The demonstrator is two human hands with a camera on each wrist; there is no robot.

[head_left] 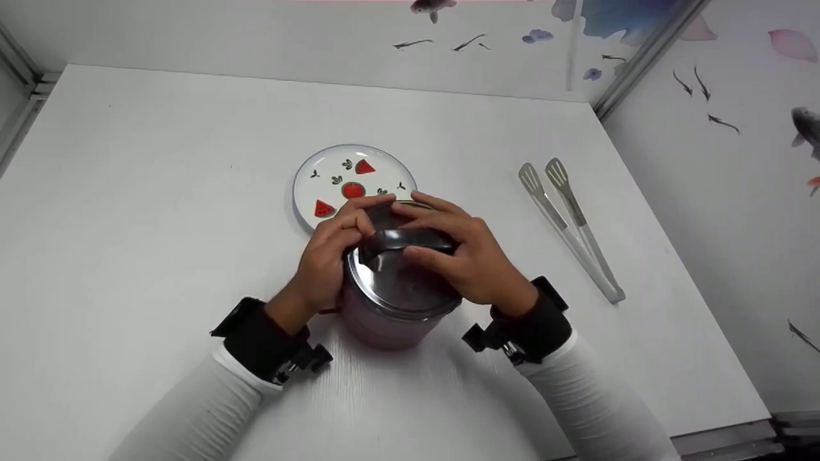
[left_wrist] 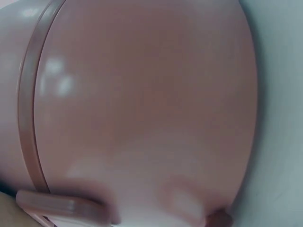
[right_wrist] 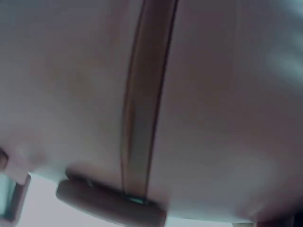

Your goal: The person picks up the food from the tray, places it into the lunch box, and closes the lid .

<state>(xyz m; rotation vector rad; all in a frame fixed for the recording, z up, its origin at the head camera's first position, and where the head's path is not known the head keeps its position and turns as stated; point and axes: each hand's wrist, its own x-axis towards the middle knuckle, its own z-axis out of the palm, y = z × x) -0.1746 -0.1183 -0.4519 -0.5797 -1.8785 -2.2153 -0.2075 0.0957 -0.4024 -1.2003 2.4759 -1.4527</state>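
A round pink food container (head_left: 391,330) stands upright before me, its dark glossy lid (head_left: 410,285) topped by a black arched handle (head_left: 400,240). Close up in the left wrist view, the pink body (left_wrist: 142,104) carries a brown band (left_wrist: 29,94) and a brown latch (left_wrist: 64,207). My left hand (head_left: 327,256) grips the container's left side, bent fingers at the lid's rim and the handle's left end. Over the lid's right side, my right hand (head_left: 467,256) holds the handle, thumb on its near side and fingers beyond it. The right wrist view shows the band (right_wrist: 144,109) and a latch (right_wrist: 109,203).
Just behind the container sits a white plate (head_left: 323,176) with watermelon pictures, partly covered by my hands. Metal tongs (head_left: 573,234) with slotted ends lie spread on the right of the white table (head_left: 160,224). Panels (head_left: 256,38) border the table's back and right.
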